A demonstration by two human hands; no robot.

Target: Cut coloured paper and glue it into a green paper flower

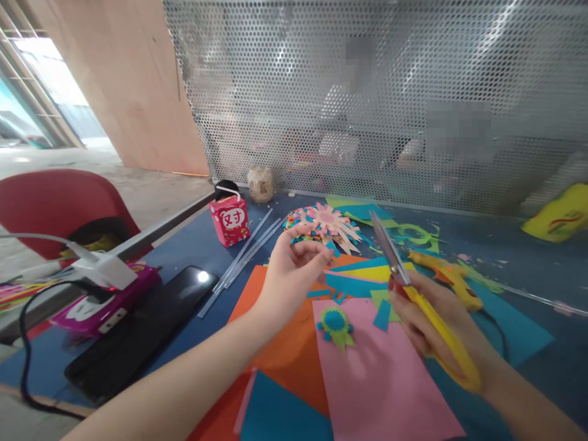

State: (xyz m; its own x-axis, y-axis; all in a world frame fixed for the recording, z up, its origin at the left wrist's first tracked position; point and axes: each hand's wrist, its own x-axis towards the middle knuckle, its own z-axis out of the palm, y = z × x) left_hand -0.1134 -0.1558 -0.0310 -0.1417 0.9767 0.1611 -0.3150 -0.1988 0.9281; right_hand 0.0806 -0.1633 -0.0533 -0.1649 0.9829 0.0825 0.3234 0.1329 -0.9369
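My left hand [298, 260] hovers above the coloured sheets, thumb and fingers pinching a small blue scrap of paper [334, 248]. In my right hand [427, 312] is a pair of scissors [388, 248] with yellow handles, blades pointing up and away. Below and between the hands, a small green and blue paper turtle [334, 321] lies on a pink sheet [381, 380]. An orange sheet [289, 355] spreads under the pink one. Blue strips and a yellow piece [367, 274] lie just beyond it.
Behind the sheets sits a heap of fringed paper flowers [326, 220]. A yellow glue gun [450, 278] with a cord rests at right. Clear glue sticks [248, 254], a pink drink carton [229, 220], a black phone [142, 331] and a purple power strip [108, 303] are at left.
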